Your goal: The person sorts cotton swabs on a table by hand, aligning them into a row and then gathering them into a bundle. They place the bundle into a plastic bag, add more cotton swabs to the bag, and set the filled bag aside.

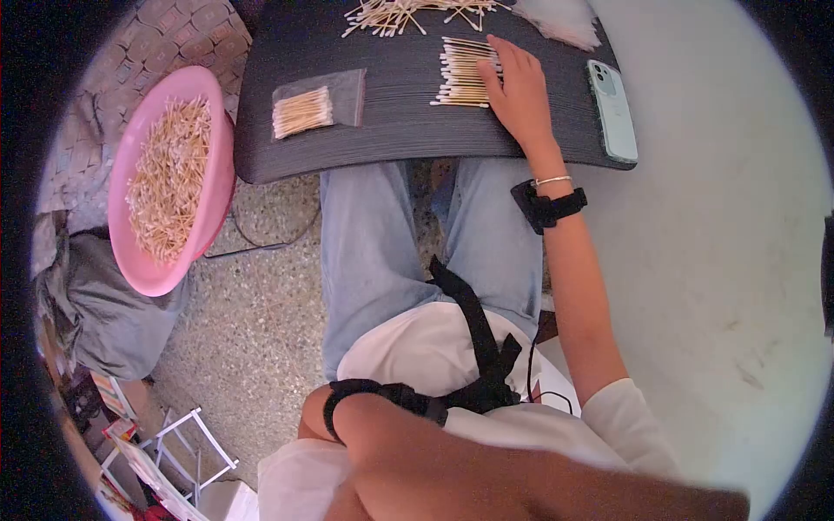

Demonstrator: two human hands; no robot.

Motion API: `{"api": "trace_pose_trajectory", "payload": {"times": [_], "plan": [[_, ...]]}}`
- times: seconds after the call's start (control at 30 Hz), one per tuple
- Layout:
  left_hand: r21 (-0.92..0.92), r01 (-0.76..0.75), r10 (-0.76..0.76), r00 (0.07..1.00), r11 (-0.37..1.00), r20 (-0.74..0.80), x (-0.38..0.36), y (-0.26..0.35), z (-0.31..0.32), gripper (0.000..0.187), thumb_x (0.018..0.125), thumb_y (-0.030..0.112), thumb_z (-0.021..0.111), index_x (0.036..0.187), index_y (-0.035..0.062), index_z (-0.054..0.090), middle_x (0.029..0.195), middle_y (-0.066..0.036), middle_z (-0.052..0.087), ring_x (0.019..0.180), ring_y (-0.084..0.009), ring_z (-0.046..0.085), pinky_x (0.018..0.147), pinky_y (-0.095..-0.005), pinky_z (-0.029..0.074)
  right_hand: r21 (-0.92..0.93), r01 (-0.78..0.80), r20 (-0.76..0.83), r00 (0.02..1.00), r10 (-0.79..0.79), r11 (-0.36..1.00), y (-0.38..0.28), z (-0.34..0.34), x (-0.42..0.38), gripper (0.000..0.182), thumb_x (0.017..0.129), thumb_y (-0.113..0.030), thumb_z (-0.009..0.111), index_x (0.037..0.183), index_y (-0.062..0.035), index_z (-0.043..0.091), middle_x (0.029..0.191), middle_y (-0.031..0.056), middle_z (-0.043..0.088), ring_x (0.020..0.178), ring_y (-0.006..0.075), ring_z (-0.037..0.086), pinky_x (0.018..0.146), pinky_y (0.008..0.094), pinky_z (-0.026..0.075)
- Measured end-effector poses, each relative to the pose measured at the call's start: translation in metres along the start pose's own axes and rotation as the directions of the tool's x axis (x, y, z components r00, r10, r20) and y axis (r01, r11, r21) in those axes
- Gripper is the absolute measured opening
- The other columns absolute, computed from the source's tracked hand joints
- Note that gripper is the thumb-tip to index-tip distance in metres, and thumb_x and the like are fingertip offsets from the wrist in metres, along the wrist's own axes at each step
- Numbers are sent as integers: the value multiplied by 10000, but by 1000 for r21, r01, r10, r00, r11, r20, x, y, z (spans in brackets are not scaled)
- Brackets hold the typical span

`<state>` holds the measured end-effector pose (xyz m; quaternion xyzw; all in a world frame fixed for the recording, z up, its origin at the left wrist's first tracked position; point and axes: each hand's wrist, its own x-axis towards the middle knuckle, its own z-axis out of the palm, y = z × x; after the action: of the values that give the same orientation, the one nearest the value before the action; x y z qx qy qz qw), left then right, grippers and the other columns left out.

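My right hand (521, 91) lies over the right ends of a row of cotton swabs (460, 76) on the dark table (391, 143). Its thumb and fingers are apart, resting on the swabs. Those swabs lie side by side, white tips to the left. A clear plastic bag (347, 100) with a bundle of cotton swabs (302, 113) in it lies left of the row. Close to the camera, my left hand (599, 482) is raised across my body; it is blurred and its fingers do not show clearly.
A loose heap of cotton swabs (408, 13) and clear plastic bags (560, 19) lie at the table's far side. A pale green phone (613, 113) lies at the right edge. A pink basin (221, 143) full of swabs stands at the left. A white metal rack (200, 443) stands lower left.
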<state>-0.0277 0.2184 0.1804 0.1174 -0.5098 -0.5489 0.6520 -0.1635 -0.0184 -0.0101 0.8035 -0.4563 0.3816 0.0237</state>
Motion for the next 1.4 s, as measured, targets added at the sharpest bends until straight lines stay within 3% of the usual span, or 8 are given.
{"api": "trace_pose_trajectory", "payload": {"times": [0.13, 0.2, 0.23, 0.4, 0.57, 0.77, 1.2, 1.4], "plan": [[98, 73, -79, 996, 992, 50, 10, -10, -17, 173, 882, 65, 562, 1016, 28, 665, 891, -124, 671, 784, -274, 645, 718, -357, 505, 8, 33, 76, 997, -33, 999, -4, -4, -1, 406, 959, -286, 536, 1300, -66, 560, 1290, 132, 599, 1198, 366, 523, 1022, 462, 405], [324, 188, -231, 968, 927, 100, 21, -24, -33, 177, 881, 62, 561, 1020, 30, 666, 894, -124, 672, 787, -276, 646, 724, -359, 505, 38, 39, 106, 993, -43, 998, -4, -7, 1, 407, 965, -275, 523, 1319, -74, 551, 1317, 134, 584, 1232, 366, 510, 1037, 456, 397], [468, 238, -324, 939, 851, 112, 26, -32, -41, 197, 886, 36, 545, 1040, 23, 666, 915, -132, 676, 839, -295, 652, 778, -342, 506, 80, 42, 110, 993, -50, 996, -4, -7, 2, 406, 968, -268, 517, 1326, -78, 547, 1333, 141, 571, 1245, 366, 503, 1044, 453, 394], [935, 59, -116, 993, 349, -20, 20, -116, -109, 360, 877, 38, 556, 1236, 3, 552, 1253, -185, 560, 1217, -348, 506, 1034, -435, 398, 209, -11, 50, 999, 1, 978, -4, -8, 5, 426, 969, -232, 511, 1355, -51, 515, 1418, 179, 487, 1276, 372, 482, 1063, 456, 378], [999, -12, -79, 997, -43, 8, 29, -158, -162, 572, 906, 101, 539, 1442, 13, 361, 1529, -155, 329, 1423, -314, 303, 1154, -471, 261, 90, 11, 129, 991, -22, 996, -15, -22, -12, 542, 959, -228, 534, 1433, -4, 395, 1493, 193, 390, 1314, 370, 442, 1075, 478, 359], [964, -180, -259, 958, -197, 126, 38, -168, -170, 559, 969, 230, 446, 1471, 10, 340, 1553, -134, 315, 1437, -287, 293, 1167, -466, 235, -164, 63, 306, 952, -10, 984, -34, -36, -33, 591, 990, -371, 448, 1465, -28, 368, 1541, 127, 345, 1414, 295, 332, 1138, 479, 267], [982, -168, -205, 968, -87, 148, 31, -170, -171, 469, 944, 160, 511, 1388, 16, 472, 1459, -144, 448, 1374, -302, 395, 1141, -473, 297, -127, 38, 334, 943, 7, 991, -42, -42, -45, 517, 965, -229, 497, 1444, -56, 412, 1494, 109, 413, 1398, 272, 360, 1155, 487, 245], [986, -165, -133, 978, -18, 162, 31, -170, -176, 366, 915, 124, 585, 1268, 26, 588, 1342, -141, 552, 1280, -322, 500, 1067, -447, 416, 30, 44, 259, 965, -50, 999, -46, -49, -36, 427, 886, -82, 563, 1310, -27, 550, 1308, 129, 540, 1251, 313, 479, 1056, 414, 407]]}}
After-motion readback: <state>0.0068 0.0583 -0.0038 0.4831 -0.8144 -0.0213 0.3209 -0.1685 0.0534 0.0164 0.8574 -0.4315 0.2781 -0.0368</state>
